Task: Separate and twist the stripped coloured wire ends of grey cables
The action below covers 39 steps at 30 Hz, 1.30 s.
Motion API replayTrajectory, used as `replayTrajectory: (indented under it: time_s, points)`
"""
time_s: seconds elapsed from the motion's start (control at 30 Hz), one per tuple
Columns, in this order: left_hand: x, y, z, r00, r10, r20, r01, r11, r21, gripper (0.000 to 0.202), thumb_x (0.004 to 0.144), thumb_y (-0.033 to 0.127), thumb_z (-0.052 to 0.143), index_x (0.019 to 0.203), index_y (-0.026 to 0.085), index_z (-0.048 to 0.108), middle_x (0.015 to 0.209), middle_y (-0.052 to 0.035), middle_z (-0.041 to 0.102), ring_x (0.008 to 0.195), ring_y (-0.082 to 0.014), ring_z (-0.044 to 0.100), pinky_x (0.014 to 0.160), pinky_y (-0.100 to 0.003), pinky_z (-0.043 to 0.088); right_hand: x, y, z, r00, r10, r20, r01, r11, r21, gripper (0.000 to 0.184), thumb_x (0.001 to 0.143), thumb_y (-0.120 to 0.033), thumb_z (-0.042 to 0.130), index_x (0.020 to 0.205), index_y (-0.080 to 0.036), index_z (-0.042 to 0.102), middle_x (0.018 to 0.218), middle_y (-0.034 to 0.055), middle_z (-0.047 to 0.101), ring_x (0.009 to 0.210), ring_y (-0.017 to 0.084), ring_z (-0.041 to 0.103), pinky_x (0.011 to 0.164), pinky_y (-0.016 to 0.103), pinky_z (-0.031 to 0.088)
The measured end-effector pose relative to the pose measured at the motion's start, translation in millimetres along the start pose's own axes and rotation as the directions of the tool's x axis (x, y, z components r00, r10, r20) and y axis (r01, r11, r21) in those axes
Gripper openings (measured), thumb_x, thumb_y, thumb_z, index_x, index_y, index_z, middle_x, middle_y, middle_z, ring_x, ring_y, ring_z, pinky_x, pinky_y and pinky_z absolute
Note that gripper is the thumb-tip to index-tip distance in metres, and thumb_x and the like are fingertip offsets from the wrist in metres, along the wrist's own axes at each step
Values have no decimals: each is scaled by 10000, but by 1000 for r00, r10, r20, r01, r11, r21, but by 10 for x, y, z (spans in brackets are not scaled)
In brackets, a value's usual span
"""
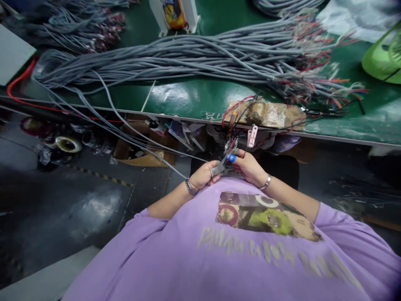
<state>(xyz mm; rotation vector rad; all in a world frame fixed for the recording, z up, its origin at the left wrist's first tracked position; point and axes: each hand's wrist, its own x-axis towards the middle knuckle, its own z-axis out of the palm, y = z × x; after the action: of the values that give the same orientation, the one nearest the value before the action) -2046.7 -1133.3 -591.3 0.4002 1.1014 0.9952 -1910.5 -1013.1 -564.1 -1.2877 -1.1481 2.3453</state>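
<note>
Close to my body, my left hand [205, 174] is closed round several grey cables [169, 164] that run down from the bench on the left. Their stripped ends, with thin coloured wires [232, 146], stick up between my hands. My right hand [249, 167] pinches at these wires, and something blue covers one of its fingertips. Which wire it holds is too small to tell. Just beyond the hands, a taped brown block [275, 116] sits at the bench edge with black and red leads. A pink-white clip [252, 136] hangs in front of it.
A long bundle of grey cables [175, 58] lies across the green bench [188, 98], its frayed ends at right. Another cable bundle [75, 29] lies back left. At right stands a green basket [384, 58]. Beneath the bench are a cardboard box [144, 156] and tape rolls [68, 144].
</note>
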Motion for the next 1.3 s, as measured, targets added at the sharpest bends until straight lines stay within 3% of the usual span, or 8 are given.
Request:
replayTrajectory:
  time_s: [0.17,0.27,0.47,0.6,0.73,0.93,1.17,1.3]
  points:
    - [79,30,-9,999,46,2,-46,999,-14,577,691,693,728,811,178,499,582,31,609,422,-60,516,391,-160,326,11,24,-11,1000,-28,4,28,998,-62,475,483,-417,932,755,-152,645,560,-54,548,479,47,395,470,220,280]
    - [158,71,14,998,67,-14,-67,997,-30,576,694,695,724,795,176,494,579,31,607,414,-64,526,376,-160,300,0,21,-6,999,-53,9,53,997,-51,479,498,-438,921,773,-152,652,614,-33,592,530,71,466,512,235,348]
    - [248,50,91,996,67,-55,-72,993,-89,579,648,658,782,791,174,499,550,54,579,376,-39,463,360,-143,256,-20,20,-24,993,-45,-107,47,999,16,459,521,-405,905,720,-179,559,474,-103,379,434,35,272,418,205,161]
    - [269,4,111,993,102,-65,-109,989,-104,570,649,649,790,787,171,512,551,58,575,387,-34,459,370,-140,281,-22,9,-15,999,4,-41,2,988,152,466,569,-339,881,697,-200,455,511,-111,323,439,28,230,400,181,129]
    - [298,-28,112,989,135,-60,-143,976,-167,603,608,676,803,786,180,508,526,70,549,380,-40,427,378,-158,296,-14,3,9,999,24,45,-34,971,238,459,623,-320,860,699,-200,424,543,-112,308,439,22,190,386,161,130]
    - [302,-57,116,986,152,-62,-161,969,-189,628,582,695,808,796,184,511,510,80,524,381,-44,410,375,-164,277,3,-25,15,997,74,25,-78,967,241,445,575,-294,862,691,-190,446,554,-102,377,432,9,203,373,154,124]
    - [212,-1,83,978,198,70,-204,974,99,572,670,678,764,731,144,567,558,27,602,418,-39,467,429,-169,344,9,-7,17,989,86,-124,-81,996,49,379,598,-293,755,654,-222,388,453,-118,305,402,27,206,383,183,125]
    - [183,-28,33,978,204,46,-207,973,97,572,654,671,780,737,135,598,557,13,614,427,-50,488,439,-174,369,111,63,4,979,-56,-197,26,988,-151,333,605,-397,751,660,-203,485,509,-68,460,458,57,337,427,212,248]
